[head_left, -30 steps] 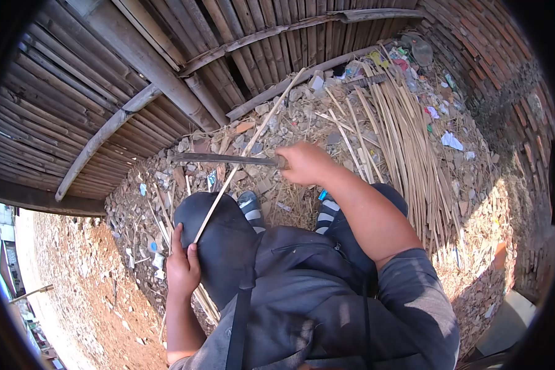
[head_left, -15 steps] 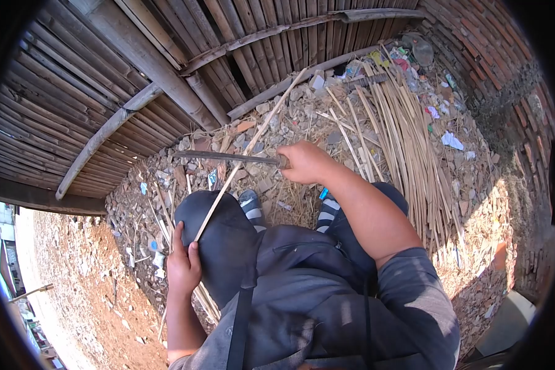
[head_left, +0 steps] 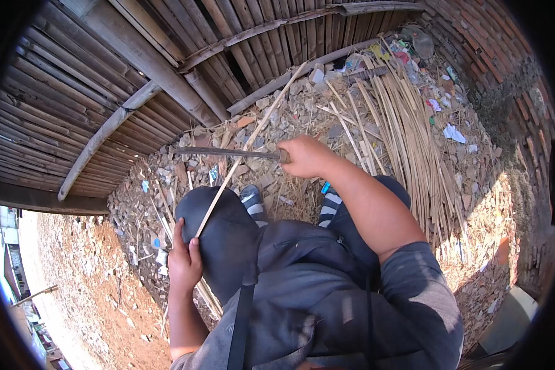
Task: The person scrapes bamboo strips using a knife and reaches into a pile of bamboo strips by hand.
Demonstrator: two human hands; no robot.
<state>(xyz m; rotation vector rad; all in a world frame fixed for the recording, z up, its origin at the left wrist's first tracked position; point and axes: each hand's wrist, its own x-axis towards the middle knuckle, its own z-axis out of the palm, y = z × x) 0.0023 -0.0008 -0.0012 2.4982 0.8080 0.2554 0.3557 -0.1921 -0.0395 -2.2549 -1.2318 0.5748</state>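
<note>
My right hand [head_left: 306, 158] is wrapped round the short handle of a machete [head_left: 219, 152]. Its long, dark, narrow blade points left and crosses a pale bamboo strip [head_left: 272, 110], apparently touching it. The strip slants from the rubble at the back down over my dark-clothed left knee [head_left: 228, 243]. By the strip's lower end is my left hand [head_left: 185, 262], thumb and fingers closed on it beside the knee. More thin strips [head_left: 206, 299] lie under and beside my left leg.
A big bundle of split bamboo strips [head_left: 407, 129] lies on the right. Stones, straw and scraps of litter [head_left: 454, 134] cover the ground. A bamboo-slat wall [head_left: 92, 117] stands behind and left, a brick wall [head_left: 475, 49] on the right. Striped socks [head_left: 328, 209] show between my knees.
The machete and my right hand have shifted very slightly upward along the strip in view. My left hand keeps its place on the strip; the camera has moved a little.
</note>
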